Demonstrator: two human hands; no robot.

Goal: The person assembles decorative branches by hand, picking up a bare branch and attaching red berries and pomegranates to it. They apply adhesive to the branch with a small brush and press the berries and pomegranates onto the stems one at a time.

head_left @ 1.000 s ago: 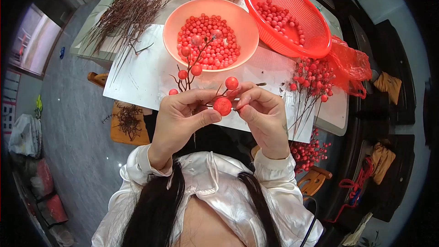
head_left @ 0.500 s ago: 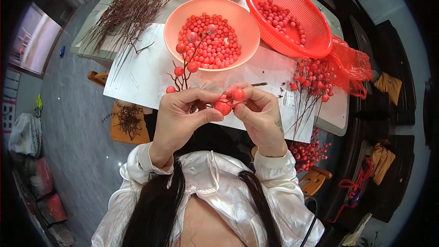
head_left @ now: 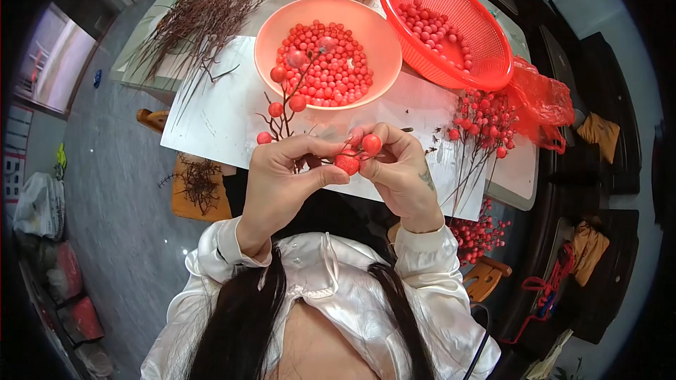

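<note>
Fingers (head_left: 320,146) of the left hand (head_left: 282,179) pinch the twig (head_left: 276,109) (red berries on several tips), thumb pressed to one berry (head_left: 346,163). The right hand (head_left: 405,169) is closed on a second berry (head_left: 371,143), touching the first. All of it sits over the white paper (head_left: 211,112), near the pink bowl (head_left: 386,42).

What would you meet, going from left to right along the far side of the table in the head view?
bundle of bare brown twigs → pink bowl → red mesh basket → red plastic bag
</note>
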